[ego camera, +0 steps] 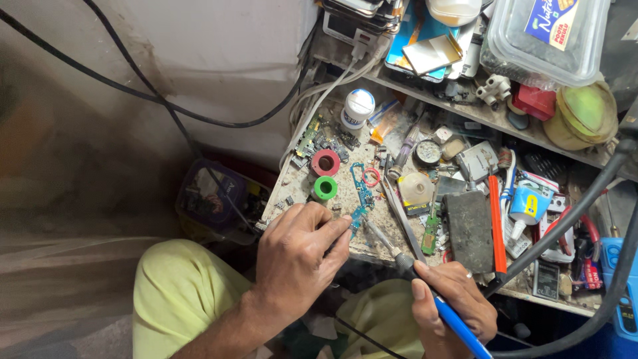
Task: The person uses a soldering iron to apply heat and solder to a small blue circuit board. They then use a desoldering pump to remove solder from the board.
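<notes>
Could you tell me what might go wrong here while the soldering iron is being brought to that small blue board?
1. The left hand pins the blue flex board close to the soldering iron held by the right hand, so its fingers might get burned.
2. Loose tweezers and small parts crowd the bench; the tip could touch them.
3. The board lies near the bench edge and might slip off.

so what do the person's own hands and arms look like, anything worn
Both hands, left and right, are bare, with no gloves. The left forearm is bare too, no sleeve or watch showing. A ring sits on one right-hand finger. The right arm is out of view.
</notes>
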